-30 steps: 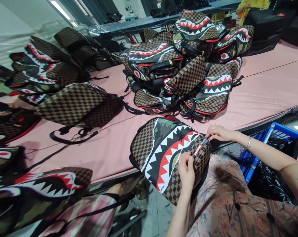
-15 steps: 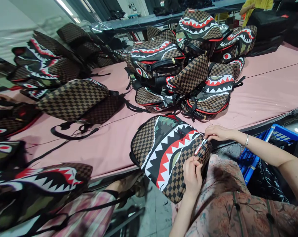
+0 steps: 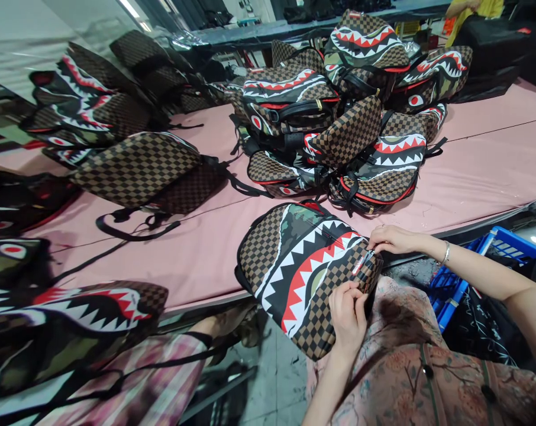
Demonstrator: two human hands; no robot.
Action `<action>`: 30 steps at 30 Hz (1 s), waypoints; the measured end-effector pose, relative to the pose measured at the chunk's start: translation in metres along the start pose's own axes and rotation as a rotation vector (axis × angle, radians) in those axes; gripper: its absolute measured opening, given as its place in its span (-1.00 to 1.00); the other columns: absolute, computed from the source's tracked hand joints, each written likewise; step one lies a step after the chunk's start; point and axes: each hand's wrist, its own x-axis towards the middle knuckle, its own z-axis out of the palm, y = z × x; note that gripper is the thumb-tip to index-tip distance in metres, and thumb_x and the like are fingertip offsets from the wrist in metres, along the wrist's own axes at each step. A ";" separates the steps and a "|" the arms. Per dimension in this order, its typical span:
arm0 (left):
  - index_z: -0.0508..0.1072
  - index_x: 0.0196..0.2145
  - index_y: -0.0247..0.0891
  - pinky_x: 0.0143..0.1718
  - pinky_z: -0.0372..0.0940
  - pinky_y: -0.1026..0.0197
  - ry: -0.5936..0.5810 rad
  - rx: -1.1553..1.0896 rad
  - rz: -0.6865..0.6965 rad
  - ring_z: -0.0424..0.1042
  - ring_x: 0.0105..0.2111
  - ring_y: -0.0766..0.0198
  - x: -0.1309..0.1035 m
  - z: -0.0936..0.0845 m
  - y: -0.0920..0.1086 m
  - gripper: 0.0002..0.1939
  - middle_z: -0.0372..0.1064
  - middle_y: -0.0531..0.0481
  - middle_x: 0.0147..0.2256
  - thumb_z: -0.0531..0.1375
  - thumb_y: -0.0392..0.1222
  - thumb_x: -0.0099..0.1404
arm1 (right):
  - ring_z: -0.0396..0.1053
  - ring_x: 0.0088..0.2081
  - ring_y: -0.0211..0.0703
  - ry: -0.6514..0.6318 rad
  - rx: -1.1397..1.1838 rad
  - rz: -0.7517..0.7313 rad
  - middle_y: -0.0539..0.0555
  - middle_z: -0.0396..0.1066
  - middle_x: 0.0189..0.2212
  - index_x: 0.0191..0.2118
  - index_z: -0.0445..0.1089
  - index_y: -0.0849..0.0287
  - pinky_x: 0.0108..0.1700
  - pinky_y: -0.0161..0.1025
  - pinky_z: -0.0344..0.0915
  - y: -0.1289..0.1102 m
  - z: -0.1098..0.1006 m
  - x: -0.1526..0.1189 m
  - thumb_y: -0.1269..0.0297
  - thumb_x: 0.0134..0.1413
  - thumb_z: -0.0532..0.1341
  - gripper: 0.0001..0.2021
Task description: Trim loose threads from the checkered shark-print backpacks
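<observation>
At the frame's lower center, the left hand [image 3: 348, 313], forearm slanting upward, pinches the edge of the checked backpack [image 3: 301, 284]. The right hand [image 3: 391, 239], arm stretched leftward, clamps a small metallic piece [image 3: 369, 256].

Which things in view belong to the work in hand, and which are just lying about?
In hand:
brown-checkered backpack with red-and-white shark mouth, touched by the left hand
slim silvery item, too small to identify, in the right hand

Lying about:
heaped shark-mouth backpacks, behind
brown-checkered bag
blue plastic crate
</observation>
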 end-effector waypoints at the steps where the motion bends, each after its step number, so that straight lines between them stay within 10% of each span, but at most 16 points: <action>1: 0.29 -0.42 -0.26 -0.19 0.21 0.11 -0.002 -0.001 -0.001 0.30 -0.22 0.22 0.000 0.000 0.000 -0.93 0.30 -0.07 -0.30 0.05 -0.33 0.21 | 0.30 -0.27 -0.19 0.002 0.018 -0.002 0.11 0.41 -0.34 -0.25 0.39 0.23 -0.17 -0.25 0.22 0.001 0.000 -0.001 0.29 0.15 0.08 -0.82; 30: 0.28 -0.45 -0.25 -0.24 0.19 0.13 0.042 0.067 -0.027 0.31 -0.28 0.23 -0.004 0.005 0.001 -0.91 0.34 -0.06 -0.31 0.06 -0.33 0.21 | 0.26 -0.28 -0.17 -0.052 -0.115 -0.066 0.12 0.35 -0.35 -0.22 0.37 0.20 -0.19 -0.23 0.21 -0.021 0.015 0.011 0.27 0.17 0.03 -0.79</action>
